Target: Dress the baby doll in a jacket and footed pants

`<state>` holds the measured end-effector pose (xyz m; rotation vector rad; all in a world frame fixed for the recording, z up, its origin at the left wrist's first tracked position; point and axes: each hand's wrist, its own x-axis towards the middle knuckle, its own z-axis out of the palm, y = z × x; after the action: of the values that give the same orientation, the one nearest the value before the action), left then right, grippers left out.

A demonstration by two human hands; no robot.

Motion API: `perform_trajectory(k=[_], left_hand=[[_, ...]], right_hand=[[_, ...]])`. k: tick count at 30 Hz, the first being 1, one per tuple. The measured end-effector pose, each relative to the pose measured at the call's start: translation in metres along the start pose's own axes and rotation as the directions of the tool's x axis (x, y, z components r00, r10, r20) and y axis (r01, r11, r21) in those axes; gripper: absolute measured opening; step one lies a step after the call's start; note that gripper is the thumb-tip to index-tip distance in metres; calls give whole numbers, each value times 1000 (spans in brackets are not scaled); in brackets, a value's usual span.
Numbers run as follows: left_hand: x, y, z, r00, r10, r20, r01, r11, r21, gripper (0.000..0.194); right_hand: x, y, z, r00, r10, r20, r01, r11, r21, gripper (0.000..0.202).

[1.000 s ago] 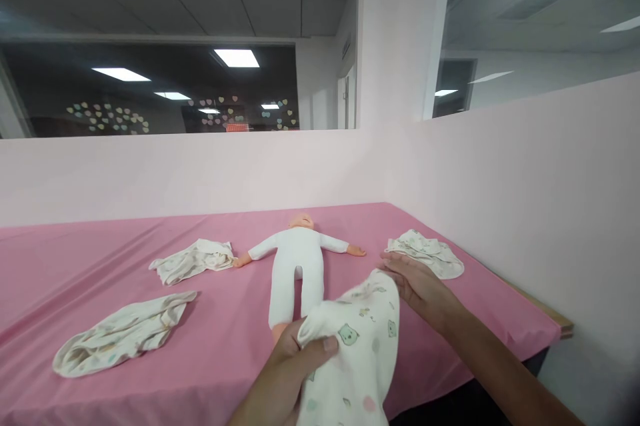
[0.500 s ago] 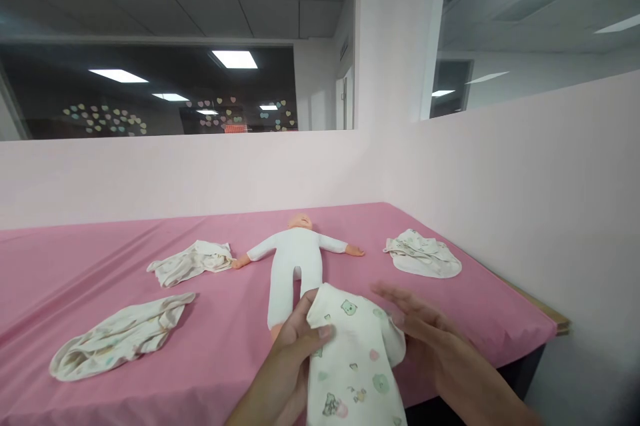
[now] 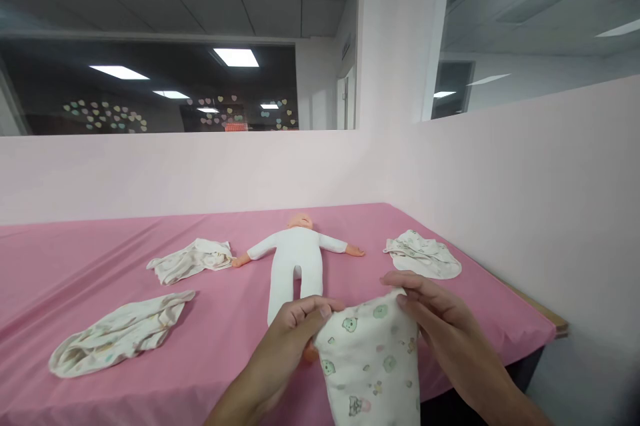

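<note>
A white cloth garment (image 3: 373, 363) printed with green bears and small pink shapes hangs between my hands at the table's front edge. My left hand (image 3: 287, 343) pinches its upper left corner between thumb and fingers. At the upper right corner, my right hand (image 3: 443, 329) grips the fabric the same way. The garment's lower end runs out of the picture. Just beyond it a baby doll (image 3: 297, 256) in a white suit lies on its back, arms spread. My left hand and the garment partly hide the doll's legs.
Pink cloth covers the table (image 3: 225, 339). Crumpled printed garments lie to the left, one nearer (image 3: 123, 333) and one farther back (image 3: 193, 261). Another folded printed garment (image 3: 423, 255) is at the right. Pale walls (image 3: 200, 176) with windows border the table behind and on the right.
My right hand, earlier apart with fingers extended beside the garment, now grips its upper right corner. The garment's top edge is spread wider and straighter between both hands.
</note>
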<state>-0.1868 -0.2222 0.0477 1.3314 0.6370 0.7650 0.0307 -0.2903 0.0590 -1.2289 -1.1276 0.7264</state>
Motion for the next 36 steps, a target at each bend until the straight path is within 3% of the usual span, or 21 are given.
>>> perform_trajectory(k=[3,7,11,16,20,23,28,32,36], left_hand=[[0,7,-7,996,66,-52,-52,971,234,43],[1,17,-18,974,220,-61,-155,834,530,44],[0,21,-24,935,351,-49,-229,702,674,40],[-3,21,-23,892,449,-53,-305,684,663,35],[-3,28,-20,888,456,-66,-322,717,618,35],[-1,34,-21,858,513,-27,-373,657,655,35],[-1,36,-31,798,600,63,-469,551,690,36],[-6,31,-36,783,611,117,-528,555,642,41],[-12,26,-36,741,644,189,-605,517,605,40]], right_hand=[[6,0,-2,997,-76,-33,73,993,-88,26],[14,3,-4,998,-58,30,61,992,-114,26],[18,3,0,995,-57,77,67,989,-133,23],[17,0,5,981,-68,184,92,987,-129,25],[16,0,9,937,-94,338,122,991,-62,28],[16,-1,12,909,-126,398,142,990,-10,30],[16,-8,11,889,-122,442,106,993,61,24],[15,-11,9,884,-210,417,216,976,33,22],[13,-10,11,865,-247,438,285,958,-23,24]])
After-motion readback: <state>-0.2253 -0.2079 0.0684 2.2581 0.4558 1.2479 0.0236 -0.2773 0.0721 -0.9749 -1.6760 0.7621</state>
